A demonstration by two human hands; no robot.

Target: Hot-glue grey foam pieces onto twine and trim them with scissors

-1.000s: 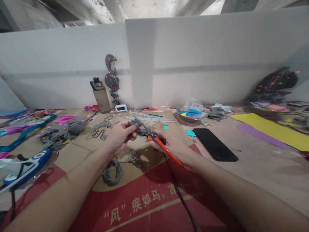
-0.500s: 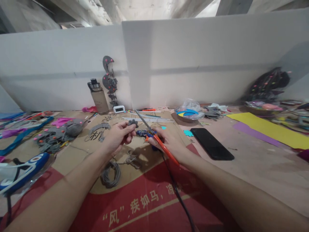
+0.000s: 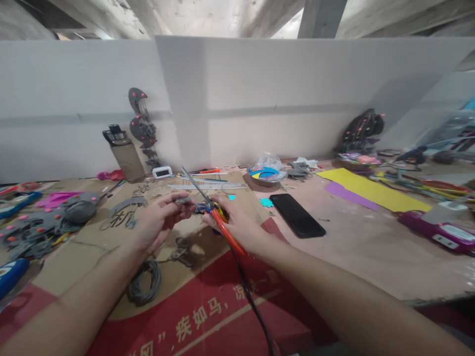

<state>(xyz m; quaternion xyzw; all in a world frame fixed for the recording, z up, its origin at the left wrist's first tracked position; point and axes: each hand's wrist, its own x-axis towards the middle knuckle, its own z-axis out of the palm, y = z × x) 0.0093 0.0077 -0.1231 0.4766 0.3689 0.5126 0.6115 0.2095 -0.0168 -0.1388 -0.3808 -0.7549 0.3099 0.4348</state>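
My left hand pinches a small grey piece between thumb and fingertips, partly hidden by the fingers. Closed around a pair of orange-handled scissors, my right hand is just right of it. The scissor blades point up and to the left, past the grey piece. Something blue and yellow shows by my right fingers, mostly covered; a black cord comes out below that hand. Under my hands lies printed cardboard. On it rest a coil of grey cord and a loose grey tangle.
A black phone lies to the right, near yellow and purple sheets. Behind stand a bottle, a small white clock and a bowl. Grey pinned pieces spread at left. A white panel closes the back.
The view has turned right, so everything sits further left and a purple device appears at right. My left fingers have shifted on the grey piece, which looks flatter and less exposed.
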